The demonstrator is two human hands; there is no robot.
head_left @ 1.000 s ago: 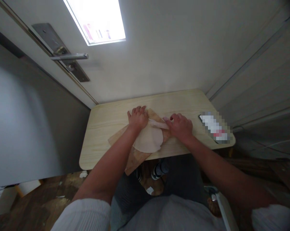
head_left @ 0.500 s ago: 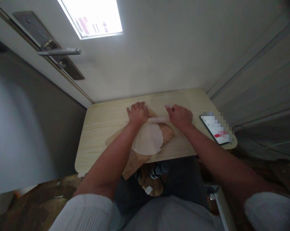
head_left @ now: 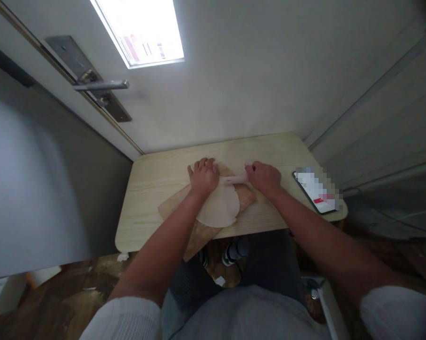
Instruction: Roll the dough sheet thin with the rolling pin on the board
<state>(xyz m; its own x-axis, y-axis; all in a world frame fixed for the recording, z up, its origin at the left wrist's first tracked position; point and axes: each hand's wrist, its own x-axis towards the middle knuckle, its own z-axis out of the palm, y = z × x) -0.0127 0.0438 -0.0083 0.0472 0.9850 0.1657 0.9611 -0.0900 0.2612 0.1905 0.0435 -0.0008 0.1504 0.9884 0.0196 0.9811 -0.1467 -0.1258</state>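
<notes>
A pale rolling pin (head_left: 233,179) lies crosswise between my hands at the far edge of a flat, whitish sheet that looks like dough (head_left: 220,208). My left hand (head_left: 204,174) bends over the pin's left end, its fingertips slightly apart and pointing forward; the palm hides that end. Around the right end, my right hand (head_left: 265,177) is closed in a fist, with the thumb along the top. The dough has a rounded, wavy right edge. Beneath it, a brown sheet (head_left: 198,236) sticks out at several corners and hangs over the front edge of the table.
The small wooden table (head_left: 138,208) stands against a white door (head_left: 227,71) with a metal handle (head_left: 103,85). A phone (head_left: 315,191) lies at the table's right end. A grey panel (head_left: 39,179) rises on the left. My legs are under the table.
My hands and the rolling pin have shifted slightly toward me over the dough. The camera view has tilted a little. Both hands keep their places on the pin.
</notes>
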